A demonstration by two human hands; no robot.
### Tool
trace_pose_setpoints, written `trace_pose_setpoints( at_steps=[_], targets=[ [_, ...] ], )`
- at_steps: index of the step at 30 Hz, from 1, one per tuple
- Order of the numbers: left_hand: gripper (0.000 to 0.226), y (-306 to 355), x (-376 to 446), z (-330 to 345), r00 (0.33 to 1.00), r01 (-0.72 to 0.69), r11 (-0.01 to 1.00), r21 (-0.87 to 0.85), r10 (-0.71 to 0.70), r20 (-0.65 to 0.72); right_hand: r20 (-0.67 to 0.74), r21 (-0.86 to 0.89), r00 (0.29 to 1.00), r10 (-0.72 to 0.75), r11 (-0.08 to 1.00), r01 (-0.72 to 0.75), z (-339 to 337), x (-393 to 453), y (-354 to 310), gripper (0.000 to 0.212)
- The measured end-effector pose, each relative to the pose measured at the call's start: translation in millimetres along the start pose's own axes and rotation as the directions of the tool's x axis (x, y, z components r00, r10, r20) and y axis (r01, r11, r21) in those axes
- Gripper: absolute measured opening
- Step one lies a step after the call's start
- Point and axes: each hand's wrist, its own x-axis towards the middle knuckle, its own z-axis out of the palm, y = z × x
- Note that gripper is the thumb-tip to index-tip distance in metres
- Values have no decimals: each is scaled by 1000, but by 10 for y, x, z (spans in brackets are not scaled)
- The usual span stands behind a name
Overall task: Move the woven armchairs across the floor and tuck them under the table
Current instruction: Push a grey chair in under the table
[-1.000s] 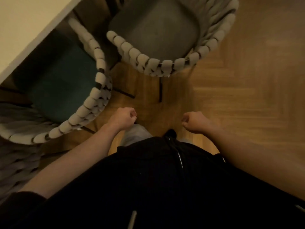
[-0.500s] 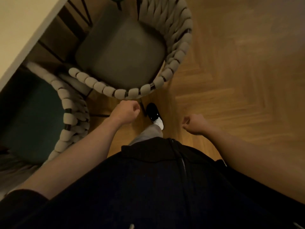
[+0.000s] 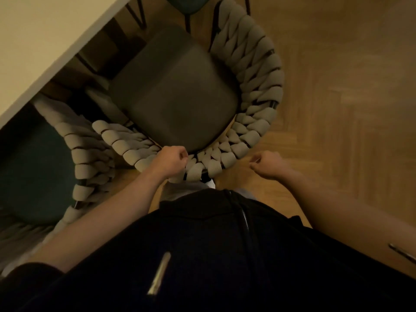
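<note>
A woven armchair with a grey seat (image 3: 175, 86) stands directly in front of me, its front edge near the white table (image 3: 45, 41). Its thick beige woven back (image 3: 254, 122) curves toward me. My left hand (image 3: 171, 161) is a curled fist over the near rim of that back; its fingers are folded into the palm, not round the rim. My right hand (image 3: 267, 165) is also a fist, just right of the rim and apart from it, over the floor. A second woven armchair with a teal seat (image 3: 33, 176) sits at the left, partly under the table.
Herringbone wooden floor (image 3: 337, 86) stretches to the right of the chairs. The edge of another teal seat (image 3: 191, 5) and thin black chair legs show at the top. My dark clothing fills the lower part of the view.
I have stepped closer to the grey-seated armchair, which now fills the middle of the view. My left fist has come over its back rim. The teal chair has slid toward the left edge.
</note>
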Motion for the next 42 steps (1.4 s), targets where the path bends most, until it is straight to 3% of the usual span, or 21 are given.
trace_pose_setpoints(
  at_steps=[4, 8, 13, 15, 18, 20, 22, 24, 27, 30, 34, 38, 42],
  targets=[
    [15, 96, 0, 32, 996, 86, 993, -80, -85, 10, 16, -69, 1000, -14, 998, 15, -331, 186, 56, 23],
    [22, 188, -37, 97, 976, 211, 944, -252, -216, 9, 13, -61, 1000, -20, 998, 21, -650, 393, 168, 40],
    [22, 430, -156, 303, 887, 403, 784, -472, -461, -9, -5, 73, 997, 82, 994, -82, -1078, 668, 296, 59],
    [20, 603, -236, 433, 802, 485, 637, -599, -597, 15, 28, 133, 993, 118, 984, -121, -1218, 762, 322, 64],
    [25, 869, -340, 662, 611, 546, 314, -777, -784, 113, 91, 206, 986, 143, 965, -159, -1375, 911, 301, 64],
    [30, 1022, -381, 853, 475, 486, 36, -873, -850, 229, 153, 284, 973, 173, 935, -211, -1430, 973, 282, 63],
    [40, 1142, -381, 1036, 416, 401, -167, -901, -843, 342, 223, 370, 955, 197, 889, -270, -1445, 1011, 254, 64],
    [44, 1229, -341, 1152, 426, 295, -330, -897, -795, 433, 289, 468, 932, 218, 817, -336, -1423, 1064, 212, 61],
    [40, 1261, -208, 1196, 543, 82, -548, -833, -676, 498, 368, 618, 906, 208, 674, -405, -1344, 1167, 143, 48],
    [34, 1205, -32, 1133, 617, -80, -682, -727, -607, 501, 408, 727, 888, 210, 513, -456, -1226, 1331, 142, 44],
    [39, 1120, 196, 1103, 634, -164, -774, -612, -558, 535, 414, 790, 882, 224, 394, -470, -1076, 1455, 136, 43],
    [44, 1114, 271, 1201, 618, -248, -801, -544, -563, 549, 380, 833, 894, 239, 331, -443, -1012, 1501, 136, 39],
    [39, 1150, 281, 1149, 560, -330, -792, -514, -602, 569, 361, 852, 895, 261, 299, -431, -1021, 1531, 185, 48]
  ],
)
